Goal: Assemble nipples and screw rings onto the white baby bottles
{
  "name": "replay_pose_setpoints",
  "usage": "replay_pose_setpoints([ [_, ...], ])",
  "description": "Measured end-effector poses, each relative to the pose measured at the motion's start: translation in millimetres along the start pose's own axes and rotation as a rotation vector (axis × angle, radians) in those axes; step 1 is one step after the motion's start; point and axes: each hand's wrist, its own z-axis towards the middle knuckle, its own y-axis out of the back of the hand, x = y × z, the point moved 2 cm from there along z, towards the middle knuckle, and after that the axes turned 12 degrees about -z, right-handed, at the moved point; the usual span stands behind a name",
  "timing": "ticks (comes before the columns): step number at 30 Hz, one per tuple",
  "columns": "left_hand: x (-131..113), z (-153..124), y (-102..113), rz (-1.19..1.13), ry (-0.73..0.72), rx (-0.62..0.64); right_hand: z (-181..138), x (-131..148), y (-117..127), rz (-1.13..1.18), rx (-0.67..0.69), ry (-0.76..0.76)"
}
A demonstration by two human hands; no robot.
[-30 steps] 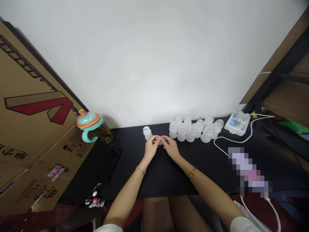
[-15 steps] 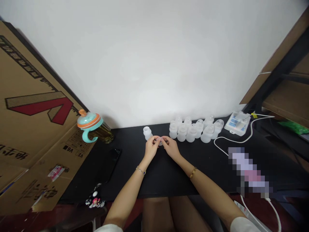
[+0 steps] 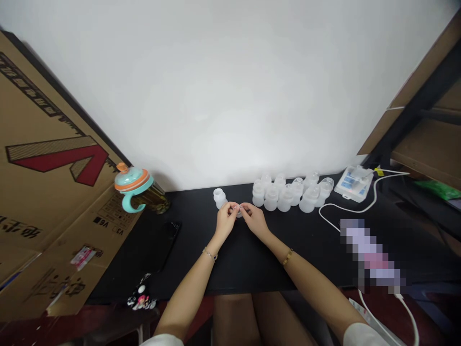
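**A small clear part pinched between two hands, with bottles close behind**

Both hands meet over the black table (image 3: 252,259), a little in front of the wall. The left hand (image 3: 225,220) and the right hand (image 3: 254,220) are both closed with their fingertips on one small clear piece (image 3: 237,208), which sits between them, just above the table surface. The piece is very small in the view; it is perhaps a ring or a cap, I cannot tell which.

From the hands, a single white bottle (image 3: 219,198) stands at about 10 o'clock, very near the left hand's fingers. A group of white bottles (image 3: 290,193) stands at about 2 o'clock, near the right hand but not touching it.

The main risk, as I judge it, is the grip. The piece is held only by fingertips from two sides, so if one hand twists or pulls harder than the other, the piece can slip out and roll on the dark table or fall over the near edge at 6 o'clock.

A second risk is the single bottle: it looks light and narrow, and a small outward move of the left hand can tip it. A wide move of the right elbow can also catch the white cable (image 3: 342,210) at 3 o'clock.
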Motion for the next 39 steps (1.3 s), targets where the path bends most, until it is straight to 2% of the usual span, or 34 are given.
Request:
replay_pose_setpoints([
  [29,3.3,3.0,3.6,0.102,-0.115,0.011,-1.7,-1.2,-2.1,0.003,-0.009,0.012],
  [39,-1.9,-1.0,0.1,0.015,-0.075,-0.026,-2.1,-2.6,-0.8,0.073,0.019,-0.074],
])
